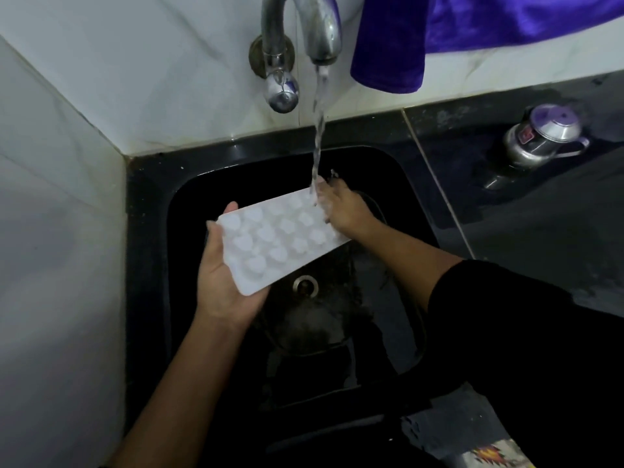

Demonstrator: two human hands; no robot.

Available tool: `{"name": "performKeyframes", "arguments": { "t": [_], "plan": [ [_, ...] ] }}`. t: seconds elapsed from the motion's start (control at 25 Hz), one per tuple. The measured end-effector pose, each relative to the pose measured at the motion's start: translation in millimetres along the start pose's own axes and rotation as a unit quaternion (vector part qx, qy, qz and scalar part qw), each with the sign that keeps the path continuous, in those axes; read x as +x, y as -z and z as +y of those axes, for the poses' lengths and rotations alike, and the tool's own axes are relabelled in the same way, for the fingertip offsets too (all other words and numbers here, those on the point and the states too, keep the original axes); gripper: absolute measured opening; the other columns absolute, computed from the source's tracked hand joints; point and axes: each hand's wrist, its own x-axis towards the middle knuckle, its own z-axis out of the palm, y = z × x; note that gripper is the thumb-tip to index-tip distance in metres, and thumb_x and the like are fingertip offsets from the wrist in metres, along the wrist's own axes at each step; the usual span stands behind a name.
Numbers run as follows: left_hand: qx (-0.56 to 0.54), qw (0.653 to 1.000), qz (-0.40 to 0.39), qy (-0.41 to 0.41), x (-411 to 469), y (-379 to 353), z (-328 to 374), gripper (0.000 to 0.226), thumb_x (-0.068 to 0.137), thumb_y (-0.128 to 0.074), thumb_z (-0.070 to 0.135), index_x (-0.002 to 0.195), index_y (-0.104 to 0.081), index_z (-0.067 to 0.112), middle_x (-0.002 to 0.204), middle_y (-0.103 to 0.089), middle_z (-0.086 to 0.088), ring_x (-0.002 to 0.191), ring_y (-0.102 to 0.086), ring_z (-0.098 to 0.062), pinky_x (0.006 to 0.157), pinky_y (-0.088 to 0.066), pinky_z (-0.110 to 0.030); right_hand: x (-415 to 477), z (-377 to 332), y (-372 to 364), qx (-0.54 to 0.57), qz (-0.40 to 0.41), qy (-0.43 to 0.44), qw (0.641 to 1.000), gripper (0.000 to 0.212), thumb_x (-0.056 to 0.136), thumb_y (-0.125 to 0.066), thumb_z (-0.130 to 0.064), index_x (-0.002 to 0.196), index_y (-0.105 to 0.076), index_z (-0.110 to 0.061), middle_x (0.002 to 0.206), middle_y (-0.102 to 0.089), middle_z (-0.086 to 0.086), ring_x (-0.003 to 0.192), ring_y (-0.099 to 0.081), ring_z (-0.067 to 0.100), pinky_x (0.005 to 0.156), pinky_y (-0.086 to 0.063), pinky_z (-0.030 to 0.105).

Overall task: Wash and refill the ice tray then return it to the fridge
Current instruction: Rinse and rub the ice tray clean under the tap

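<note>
A white ice tray [277, 239] with several rounded moulds is held over the black sink [398, 204], tilted. My left hand [223, 282] holds its near left end from below, thumb on the edge. My right hand [344, 207] grips the far right end. Water runs from the metal tap [320, 32] in a stream that lands on the tray's far corner next to my right hand's fingers.
The sink's drain [305, 285] lies below the tray. A purple cloth [439, 35] hangs at the wall right of the tap. A small steel lidded pot [540, 136] stands on the dark counter at right. White tiled walls close the left side.
</note>
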Motion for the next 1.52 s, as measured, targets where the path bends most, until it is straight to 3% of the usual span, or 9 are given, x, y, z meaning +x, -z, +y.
{"name": "performKeyframes", "arguments": {
  "t": [0.08,0.16,0.28,0.56,0.76,0.92,1.2,1.36,1.52],
  "plan": [
    [-0.022,0.999,0.023,-0.043,-6,19,9,0.050,0.108,-0.036,0.055,0.146,-0.054,0.028,0.147,-0.061,-0.015,0.134,-0.060,-0.037,0.110,-0.047,-0.059,-14,-1,8,0.077,-0.007,-0.005,0.997,0.074,0.092,-0.052,-0.077,0.121,-0.066,-0.010,0.103,-0.072,0.004,0.095,-0.072,0.021,0.091,-0.059,0.042],
    [-0.057,0.996,0.035,-0.057,-10,37,12,0.051,0.108,-0.039,0.054,0.151,-0.051,0.028,0.149,-0.060,-0.015,0.136,-0.059,-0.038,0.113,-0.044,-0.061,-25,0,12,0.186,-0.028,0.013,0.982,0.038,0.105,-0.057,-0.045,0.103,-0.071,-0.009,0.087,-0.072,0.003,0.076,-0.070,0.016,0.070,-0.060,0.033],
    [-0.131,0.989,0.041,-0.060,-15,55,16,0.047,0.108,-0.044,0.053,0.146,-0.056,0.028,0.148,-0.062,-0.011,0.135,-0.060,-0.034,0.107,-0.050,-0.060,-50,0,18,0.311,-0.109,0.004,0.944,0.021,0.109,-0.049,-0.010,0.114,-0.069,-0.009,0.081,-0.073,0.004,0.066,-0.069,0.014,0.059,-0.062,0.030],
    [-0.154,0.988,-0.008,-0.032,-32,47,2,0.036,0.110,-0.046,0.047,0.124,-0.068,0.022,0.121,-0.077,-0.006,0.113,-0.074,-0.028,0.088,-0.062,-0.055,-63,-9,16,0.210,0.049,0.028,0.976,0.033,0.103,-0.064,-0.032,0.083,-0.057,-0.007,0.066,-0.054,0.007,0.038,-0.049,0.009,0.035,-0.043,0.024],
    [-0.164,0.986,-0.006,-0.016,-30,63,10,0.035,0.110,-0.047,0.047,0.130,-0.065,0.024,0.134,-0.071,-0.005,0.126,-0.067,-0.028,0.096,-0.058,-0.058,-70,-14,25,0.198,-0.058,0.012,0.978,0.017,0.107,-0.055,-0.015,0.094,-0.065,-0.011,0.081,-0.066,0.007,0.053,-0.064,0.009,0.044,-0.054,0.024],
    [-0.204,0.975,-0.058,0.062,-30,64,10,0.034,0.110,-0.052,0.043,0.139,-0.058,0.028,0.131,-0.072,-0.011,0.123,-0.069,-0.034,0.095,-0.057,-0.063,-75,-22,26,0.125,-0.020,0.001,0.992,0.030,0.107,-0.055,-0.036,0.093,-0.066,-0.012,0.079,-0.066,0.005,0.057,-0.064,0.014,0.041,-0.046,0.026],
    [-0.109,0.990,-0.073,0.045,-22,61,15,0.044,0.111,-0.044,0.047,0.146,-0.055,0.023,0.152,-0.058,-0.013,0.137,-0.058,-0.035,0.101,-0.054,-0.062,-65,-38,41,0.182,-0.078,-0.054,0.979,0.043,0.104,-0.054,-0.052,0.106,-0.072,-0.013,0.100,-0.078,0.006,0.095,-0.076,0.026,0.084,-0.061,0.039],
    [-0.075,0.995,-0.041,0.058,-10,49,25,0.067,0.102,-0.048,0.061,0.150,-0.054,0.015,0.152,-0.056,-0.017,0.136,-0.058,-0.039,0.110,-0.047,-0.062,-67,-31,57,0.230,-0.139,-0.066,0.961,0.036,0.102,-0.062,-0.043,0.108,-0.073,-0.010,0.104,-0.079,0.010,0.095,-0.077,0.026,0.082,-0.062,0.041],
    [-0.074,0.996,0.049,-0.021,6,37,19,0.071,0.098,-0.050,0.066,0.141,-0.060,0.010,0.138,-0.067,-0.019,0.123,-0.068,-0.037,0.102,-0.052,-0.054,-72,-15,54,0.286,-0.086,-0.066,0.952,0.021,0.108,-0.053,-0.027,0.101,-0.069,-0.014,0.097,-0.075,0.006,0.084,-0.074,0.020,0.068,-0.061,0.038]
  ]
}}
